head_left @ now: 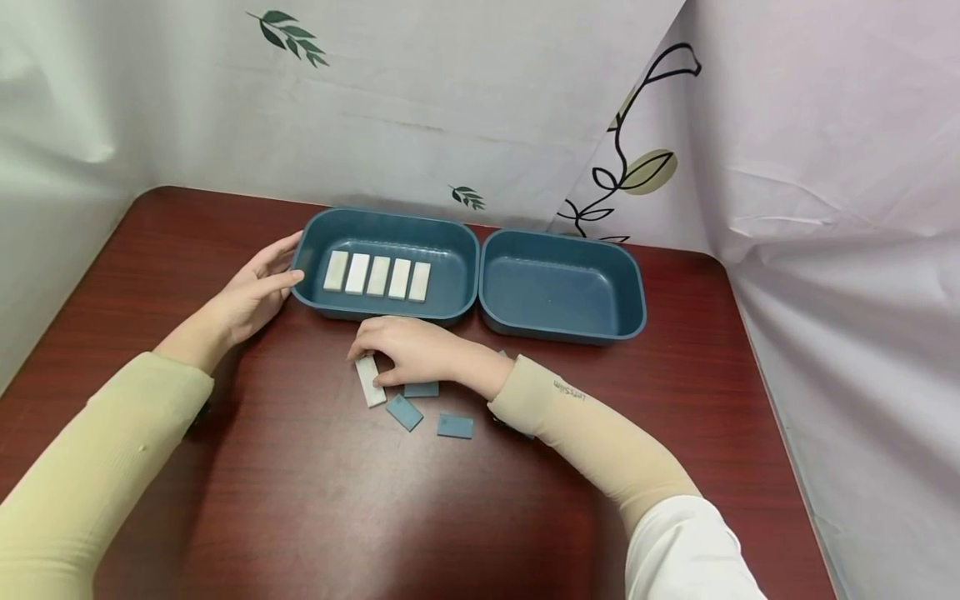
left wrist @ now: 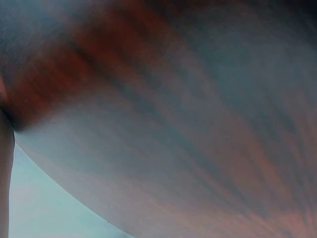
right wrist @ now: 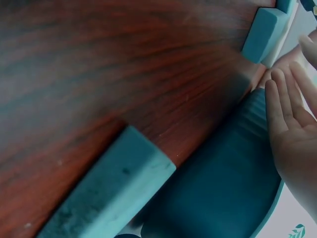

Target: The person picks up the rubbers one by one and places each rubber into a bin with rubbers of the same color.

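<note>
Here, the right hand [head_left: 408,346] reaches in front of the left bin [head_left: 382,227], and its grip is narrow: thumb and fingertips pinch the upper part of a white block [head_left: 372,387]. That block is outside the bins, toward the person from the left bin's near wall, its lower end pointing down and slightly right in the head view; whether it touches the table [head_left: 315,492] or is just lifted, I cannot tell.

The left hand [head_left: 258,292] is at the left end of the left bin, loosely spread, thumb at the rim and fingers along the outside of the end wall. Inside that bin, five white blocks [head_left: 378,276] stand in a row side by side, with narrow gaps between them. The right bin [head_left: 555,292] sits right beside it, the two rims meeting or nearly so.

Close to the pinched block lie three blue blocks [head_left: 405,412]: one angled just beside its lower end, one partly covered by the right hand, one a little farther right. More pieces show partly hidden around the right forearm. Both forearms wear pale sleeves [head_left: 600,425]. Behind the table hangs a white curtain [head_left: 390,92] with leaf prints. The left wrist view is too blurred to add detail.
</note>
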### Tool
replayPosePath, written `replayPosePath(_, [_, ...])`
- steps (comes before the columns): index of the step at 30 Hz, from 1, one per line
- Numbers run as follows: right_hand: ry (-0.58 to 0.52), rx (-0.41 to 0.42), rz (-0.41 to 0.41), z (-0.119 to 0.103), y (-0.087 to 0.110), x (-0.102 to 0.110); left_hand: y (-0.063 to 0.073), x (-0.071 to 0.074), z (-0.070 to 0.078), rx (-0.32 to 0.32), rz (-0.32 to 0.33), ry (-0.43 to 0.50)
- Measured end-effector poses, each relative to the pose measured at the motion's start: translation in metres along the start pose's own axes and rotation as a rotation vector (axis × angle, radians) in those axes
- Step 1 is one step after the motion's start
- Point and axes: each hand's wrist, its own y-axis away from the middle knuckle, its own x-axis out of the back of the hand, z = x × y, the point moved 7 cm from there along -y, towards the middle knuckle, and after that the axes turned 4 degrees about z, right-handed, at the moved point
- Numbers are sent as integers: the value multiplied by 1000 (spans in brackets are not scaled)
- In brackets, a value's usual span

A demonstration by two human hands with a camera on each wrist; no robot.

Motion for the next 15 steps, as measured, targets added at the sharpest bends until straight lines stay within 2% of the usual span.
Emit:
replayPosePath(5, [12,-6,-19,2,-2,-3,0,-1,1,-12,-21,18])
replayPosePath(15, [-47,-23,-45,6,-5,-7,0,-1,2,-7,-30,38])
